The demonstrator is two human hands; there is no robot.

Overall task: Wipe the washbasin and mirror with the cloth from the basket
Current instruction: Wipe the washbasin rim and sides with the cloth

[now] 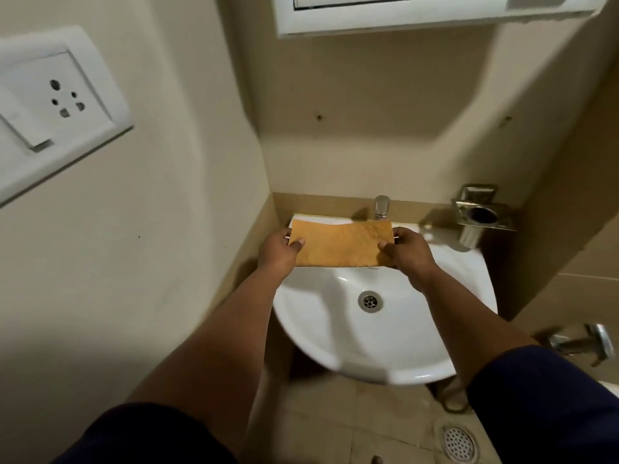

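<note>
pinching cloth [341, 243] taut between both hands.

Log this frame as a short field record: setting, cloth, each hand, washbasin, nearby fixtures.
setting: bathroom corner, seen from the head camera
cloth: orange, stretched flat between both hands above the back of the basin
left hand: pinches the cloth's left edge
right hand: pinches the cloth's right edge
washbasin: white, drain uncovered
tap: behind the cloth
tumbler holder: metal, right of the tap
mirror: only the lower edge in view
</note>
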